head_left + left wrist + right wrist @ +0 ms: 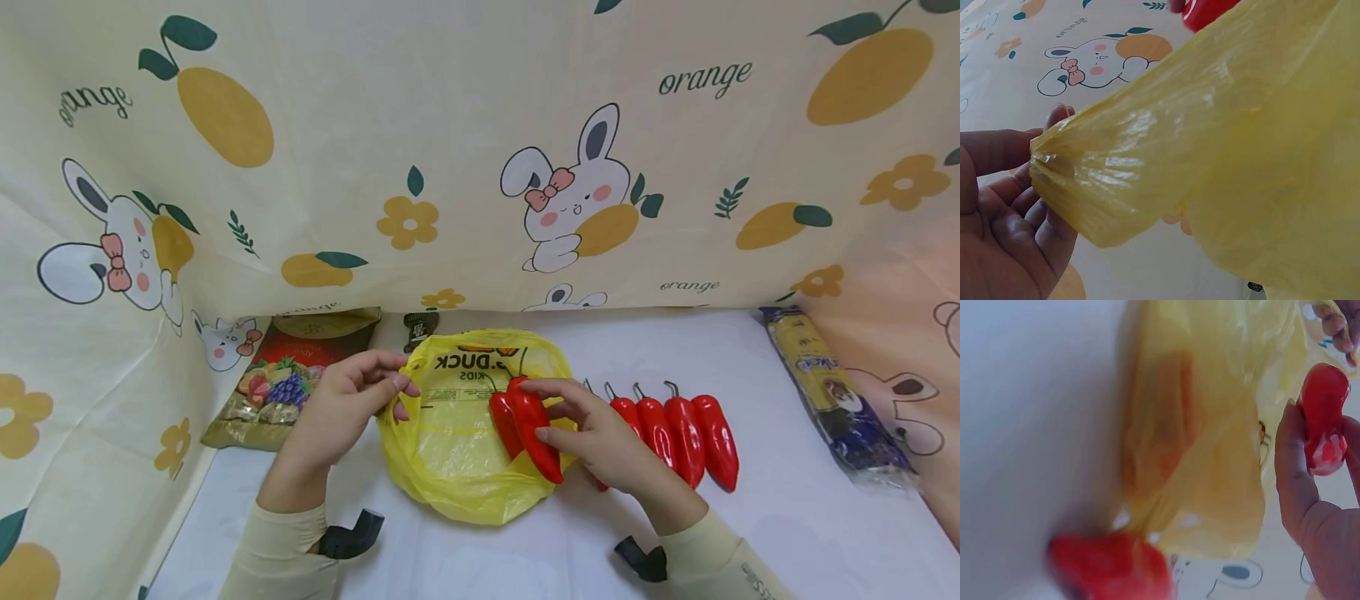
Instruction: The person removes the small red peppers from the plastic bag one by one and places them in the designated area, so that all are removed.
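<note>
A yellow plastic bag [450, 500] stands with its mouth spread wide and dark printing on its inner wall. My left hand [345, 408] pinches the bag's left rim between thumb and fingers; in the left wrist view the film gathers into folds at the pinch. Over the right side of the mouth, my right hand [588, 425] grips a red pepper [534, 429] with a dark stem. Partly hidden behind it is another red pepper [502, 417] within the bag's opening. An orange-red shape [1169, 412] shows blurred through the bag wall in the right wrist view.
Several red peppers [684, 437] lie in a row right of the bag, some partly behind my right hand. A fruit-printed packet [292, 379] and a small black packet [420, 330] lie at the back left. A long yellow-and-blue packet [836, 392] lies far right.
</note>
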{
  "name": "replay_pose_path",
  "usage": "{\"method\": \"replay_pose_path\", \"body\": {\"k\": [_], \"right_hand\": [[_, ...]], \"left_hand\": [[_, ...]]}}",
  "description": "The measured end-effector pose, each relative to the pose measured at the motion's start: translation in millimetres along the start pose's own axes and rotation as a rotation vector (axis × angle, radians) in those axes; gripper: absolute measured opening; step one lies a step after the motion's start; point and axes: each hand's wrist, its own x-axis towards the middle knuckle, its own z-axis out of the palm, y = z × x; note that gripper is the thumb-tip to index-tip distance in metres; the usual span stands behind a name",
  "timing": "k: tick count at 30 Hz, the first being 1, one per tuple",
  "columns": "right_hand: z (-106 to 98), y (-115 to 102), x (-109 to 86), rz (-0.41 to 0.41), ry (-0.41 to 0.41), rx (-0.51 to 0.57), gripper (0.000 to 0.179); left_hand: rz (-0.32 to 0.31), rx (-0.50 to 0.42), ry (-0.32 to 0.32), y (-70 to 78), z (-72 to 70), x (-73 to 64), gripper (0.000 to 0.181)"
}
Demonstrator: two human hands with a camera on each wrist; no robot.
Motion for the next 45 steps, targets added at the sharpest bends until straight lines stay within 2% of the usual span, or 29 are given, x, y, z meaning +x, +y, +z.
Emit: {"method": "replay_pose_path", "body": {"k": [7,16,22,27,32,37,40,43,45], "right_hand": [[-25.3,11.2,-18.4,0.062,0.092,-0.047,0.058],[-65.2,26.7,-47.2,-0.002,0.215,-0.043,0.061],[-90.8,37.3,-63.1,-0.037,0.289,-0.123,0.060],[-110.2,46.5,-73.8,-0.040,0.383,-0.164,0.063],[-126.3,55.0,-81.8,-0.057,0.432,-0.131,0.064],[-140.9,64.9,-87.6,-0.090,0.479,-0.049,0.064],[-151.1,72.3,-91.0,-0.043,0.534,-0.019,0.064],[-160.7,81.1,-94.1,0.045,0.588,-0.011,0.064],[-166.7,87.4,-95.7,0.078,0.608,0.055,0.064]], "left_hand": [[-0.011,0.003,0.004,0.7,-0.1,0.2,0.024],[0.005,-0.003,0.005,0.2,0.0,0.8,0.024],[0.001,-0.002,0.002,0.0,0.4,0.6,0.024],[0.007,-0.009,0.002,-1.0,0.5,0.3,0.023],[-0.001,-0.015,0.001,-3.0,0.9,0.2,0.023],[0.003,-0.009,0.003,-2.8,0.8,0.5,0.024],[0.001,-0.003,0.003,-2.1,0.6,0.6,0.024],[-0.004,0.001,0.003,-1.7,0.3,0.5,0.024],[-0.006,0.003,0.004,-1.6,0.1,0.5,0.024]]}}
